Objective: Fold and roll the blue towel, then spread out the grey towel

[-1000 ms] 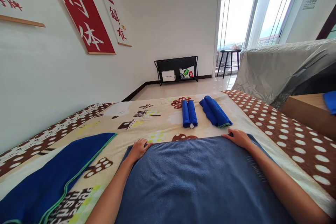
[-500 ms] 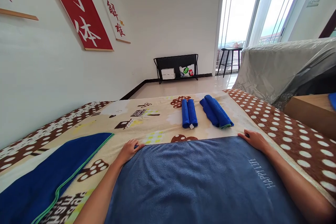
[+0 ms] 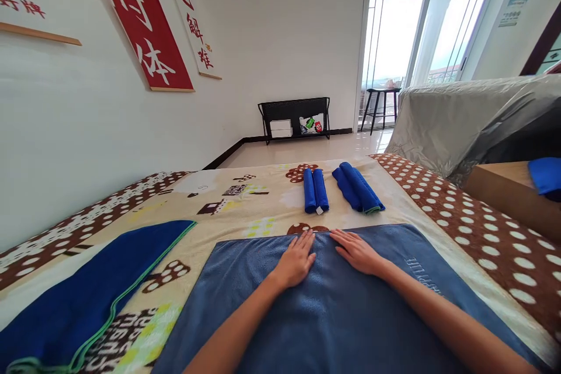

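Observation:
A large grey-blue towel (image 3: 333,315) lies spread flat on the patterned blanket (image 3: 245,204) in front of me. My left hand (image 3: 295,260) rests palm down on the towel near the middle of its far edge, fingers stretched out. My right hand (image 3: 357,252) lies flat beside it, also open, the two hands a short gap apart. Beyond the towel's far edge sit two rolled bright blue towels, one (image 3: 315,190) straight and one (image 3: 357,188) angled.
A darker blue towel with green trim (image 3: 83,298) lies spread at the left. A wooden table (image 3: 504,193) with a blue cloth (image 3: 546,175) stands at the right, behind it a plastic-covered sofa (image 3: 473,117). A white wall runs along the left.
Both hands have slid inward along the towel's far edge from its two corners to the middle, where they now lie side by side, flat.

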A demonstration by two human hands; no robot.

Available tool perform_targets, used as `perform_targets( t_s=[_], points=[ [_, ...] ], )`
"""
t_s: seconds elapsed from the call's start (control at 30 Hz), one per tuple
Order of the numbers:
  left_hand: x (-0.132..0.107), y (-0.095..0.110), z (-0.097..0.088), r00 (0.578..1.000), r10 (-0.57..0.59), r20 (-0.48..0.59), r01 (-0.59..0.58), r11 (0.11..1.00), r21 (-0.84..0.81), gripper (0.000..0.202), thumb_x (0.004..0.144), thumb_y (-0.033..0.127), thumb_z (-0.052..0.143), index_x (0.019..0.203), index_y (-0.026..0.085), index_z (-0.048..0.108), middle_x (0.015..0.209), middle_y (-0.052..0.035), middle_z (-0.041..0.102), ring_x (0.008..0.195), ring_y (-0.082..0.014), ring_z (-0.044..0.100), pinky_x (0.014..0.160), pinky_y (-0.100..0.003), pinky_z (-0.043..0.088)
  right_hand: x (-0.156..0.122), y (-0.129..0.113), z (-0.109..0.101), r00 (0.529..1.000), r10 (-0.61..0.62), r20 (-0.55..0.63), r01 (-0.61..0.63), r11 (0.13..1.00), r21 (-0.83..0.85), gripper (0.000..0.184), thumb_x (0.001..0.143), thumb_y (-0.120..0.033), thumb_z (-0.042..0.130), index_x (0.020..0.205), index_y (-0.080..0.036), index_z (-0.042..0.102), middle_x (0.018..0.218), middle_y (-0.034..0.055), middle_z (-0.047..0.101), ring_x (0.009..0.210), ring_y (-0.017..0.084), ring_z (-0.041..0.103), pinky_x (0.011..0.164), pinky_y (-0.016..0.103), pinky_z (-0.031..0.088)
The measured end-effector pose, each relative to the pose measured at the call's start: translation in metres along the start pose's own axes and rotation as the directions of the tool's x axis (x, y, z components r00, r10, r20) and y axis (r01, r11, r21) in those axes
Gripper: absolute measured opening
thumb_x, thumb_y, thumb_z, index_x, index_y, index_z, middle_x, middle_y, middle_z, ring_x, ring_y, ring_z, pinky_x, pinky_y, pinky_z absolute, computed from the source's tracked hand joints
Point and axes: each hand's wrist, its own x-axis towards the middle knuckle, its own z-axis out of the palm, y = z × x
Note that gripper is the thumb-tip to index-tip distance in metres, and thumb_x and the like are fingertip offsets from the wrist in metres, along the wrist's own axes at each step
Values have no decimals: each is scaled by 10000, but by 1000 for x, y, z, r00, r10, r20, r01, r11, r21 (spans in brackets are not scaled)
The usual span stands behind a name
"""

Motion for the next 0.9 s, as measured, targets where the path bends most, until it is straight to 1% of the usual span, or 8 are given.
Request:
perform_targets(
  t_s=[0.07,0.13,0.4,0.57,0.67,0.73,0.83,0.9],
  points=[
    [11,22,12,999,40,20,-39,999,-20,611,1021,510,235,1564,229,233,1629,-21,228,1503,-156,202,1225,-367,176,6,-20,7,995,-83,55,81,996,26,647,980,-639,169,1535,-331,289,1543,-13,223,1484,67,231,1285,295,233],
    [10,16,13,1000,17,25,-16,999,-30,625,1021,545,180,1564,238,228,1633,-19,200,1510,-166,180,1232,-420,147,3,-13,5,993,-79,83,76,996,36,635,972,-659,121,1538,-396,235,1557,-58,155,1507,72,180,1307,314,184],
    [-64,-112,-12,970,-238,56,239,971,-2,649,1000,605,210,1557,272,240,1627,-11,209,1511,-198,182,1226,-476,116,-64,123,-25,974,201,109,-201,980,-10,736,933,-725,95,1562,-352,177,1563,-63,67,1533,134,77,1326,402,100],
    [-106,-165,-22,918,-393,59,392,920,17,638,1007,563,225,1563,251,203,1630,-25,195,1512,-213,179,1216,-500,136,-92,166,-26,927,365,90,-361,931,-58,801,913,-746,64,1580,-309,132,1563,-54,30,1534,155,63,1311,431,156],
    [-111,-176,-27,902,-428,58,428,904,15,573,1021,517,204,1552,303,232,1623,8,223,1508,-187,191,1213,-478,168,-91,170,-31,905,414,97,-407,910,-81,790,914,-740,76,1574,-313,152,1563,-56,47,1531,167,84,1299,470,150],
    [-111,-171,-32,895,-445,36,444,896,21,567,1020,514,221,1545,306,258,1620,-2,233,1509,-197,189,1213,-496,157,-90,161,-37,891,445,89,-437,894,-98,779,924,-717,73,1572,-298,179,1564,-48,25,1532,192,63,1286,521,92],
    [-126,-147,-39,888,-460,-18,460,887,36,593,1018,523,218,1559,280,217,1631,-21,185,1518,-212,149,1218,-536,89,-108,125,-47,890,451,67,-443,890,-106,748,940,-682,53,1582,-302,111,1559,-60,-52,1535,183,-8,1289,519,52],
    [-155,-128,-39,895,-444,-37,445,894,42,597,1017,529,204,1565,295,168,1630,-1,182,1512,-193,172,1227,-520,95,-136,92,-45,917,391,79,-383,918,-99,691,948,-680,78,1568,-379,33,1555,-107,-49,1535,124,-6,1317,441,98]
  ],
)
